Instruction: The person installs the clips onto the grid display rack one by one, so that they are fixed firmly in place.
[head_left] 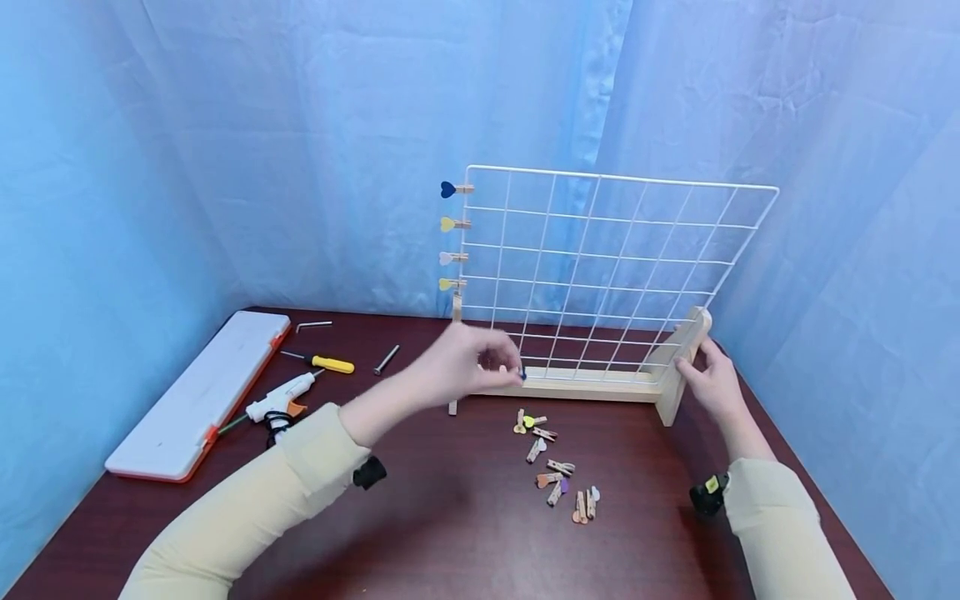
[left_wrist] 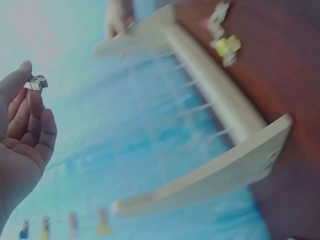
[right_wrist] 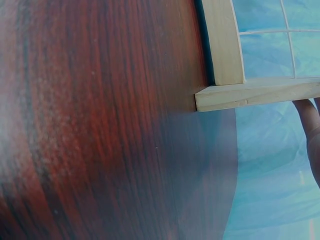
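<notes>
My left hand (head_left: pixel 461 367) pinches a small wooden clothespin (left_wrist: pixel 39 83) between thumb and fingertips, in front of the lower left of a white wire grid (head_left: pixel 600 176). A dark blue bit of the pin shows at the fingertips in the head view. The grid stands in a pale wooden base (head_left: pixel 592 390). My right hand (head_left: pixel 716 383) holds the base's right upright (head_left: pixel 686 358), thumb on the near side. Down the grid's left edge are clipped heart clothespins: a dark blue one (head_left: pixel 448 190), a yellow one (head_left: pixel 447 224), a pale one (head_left: pixel 446 259) and another yellow one (head_left: pixel 446 284).
Several loose clothespins (head_left: pixel 555 478) lie on the dark red table (head_left: pixel 450 517) before the stand. At left are a white case (head_left: pixel 198 387) with an orange rim, a glue gun (head_left: pixel 281 397), a yellow screwdriver (head_left: pixel 332 364), a bolt (head_left: pixel 387 359) and a hex key (head_left: pixel 313 324).
</notes>
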